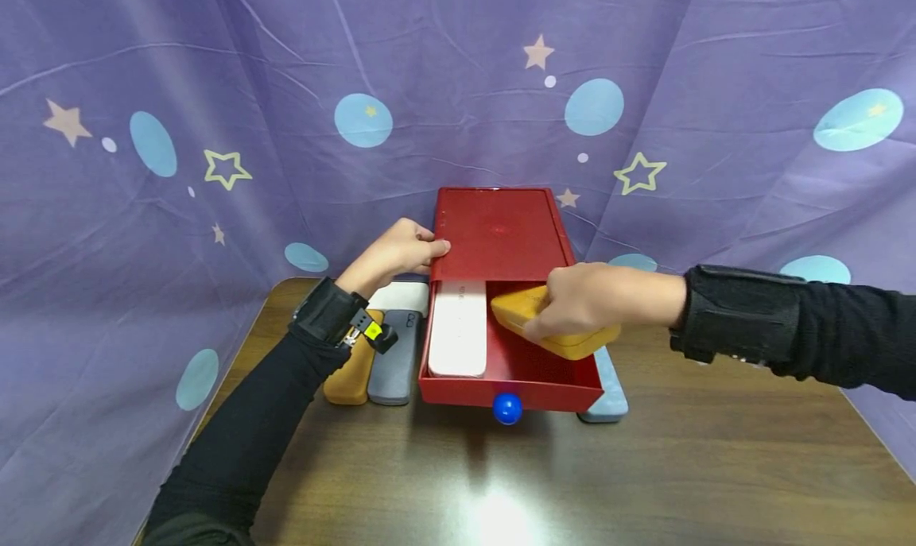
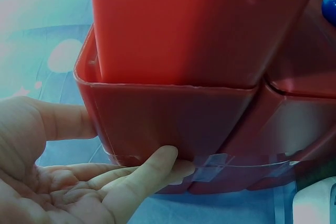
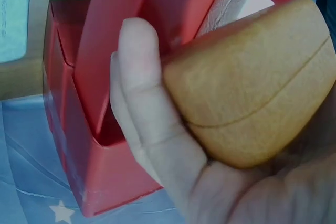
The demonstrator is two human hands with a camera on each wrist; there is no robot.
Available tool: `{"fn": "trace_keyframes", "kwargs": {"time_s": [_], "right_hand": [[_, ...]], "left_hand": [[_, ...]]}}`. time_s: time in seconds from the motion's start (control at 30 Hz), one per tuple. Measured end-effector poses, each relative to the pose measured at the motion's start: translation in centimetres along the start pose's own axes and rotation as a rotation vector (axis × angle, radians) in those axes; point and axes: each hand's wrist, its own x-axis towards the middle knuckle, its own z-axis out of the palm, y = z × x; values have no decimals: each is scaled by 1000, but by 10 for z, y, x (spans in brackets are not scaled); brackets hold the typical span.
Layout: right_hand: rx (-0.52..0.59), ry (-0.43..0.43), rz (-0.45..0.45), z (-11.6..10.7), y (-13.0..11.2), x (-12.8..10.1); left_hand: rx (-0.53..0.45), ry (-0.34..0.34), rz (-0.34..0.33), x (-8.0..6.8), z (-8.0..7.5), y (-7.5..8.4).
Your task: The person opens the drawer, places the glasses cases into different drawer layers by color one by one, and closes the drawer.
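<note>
A red box with a pulled-out drawer, the red drawer box point(image 1: 501, 232), stands on the table with a blue ball knob point(image 1: 507, 408) in front. My left hand point(image 1: 401, 252) grips its left side; in the left wrist view, thumb and bent fingers lie against the red wall. My right hand point(image 1: 583, 296) holds a mustard-yellow glasses case point(image 1: 592, 345), tilted over the drawer's right part. The right wrist view shows the fingers curled along the yellow case point(image 3: 252, 87). A white glasses case point(image 1: 458, 331) lies lengthwise along the drawer's left side.
Left of the box lie another mustard case point(image 1: 351, 375), a grey case point(image 1: 396, 359) and a white case point(image 1: 401, 297). A light blue case point(image 1: 607, 387) sits at the box's right, partly hidden. Behind hangs a purple patterned cloth point(image 1: 458, 77) over the wooden table's point(image 1: 687, 466) back.
</note>
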Motion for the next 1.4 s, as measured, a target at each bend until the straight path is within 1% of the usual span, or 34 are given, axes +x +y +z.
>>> {"fn": "trace_keyframes", "kwargs": {"time_s": [0.13,0.3,0.57,0.73,1.0,1.13,1.27,1.4], "right_hand": [[-31,-7,20,-2,-5,2],[-44,-18,31,-3,-10,2],[-33,18,59,2,-17,4],[2,18,68,2,-17,6],[101,-27,123,8,-14,18],[116,-49,148,7,-15,24],[128,-66,154,6,-16,28],[137,-51,141,6,-17,31]], "left_hand": [[-7,0,-3,-2,1,2],[-9,-2,-3,-2,1,2],[-4,1,0,-3,0,2],[-17,0,-2,-2,1,1],[-14,1,2,-1,2,0],[-7,3,0,-1,2,0],[-11,0,-2,-2,2,1],[-14,-2,4,-2,1,1]]}}
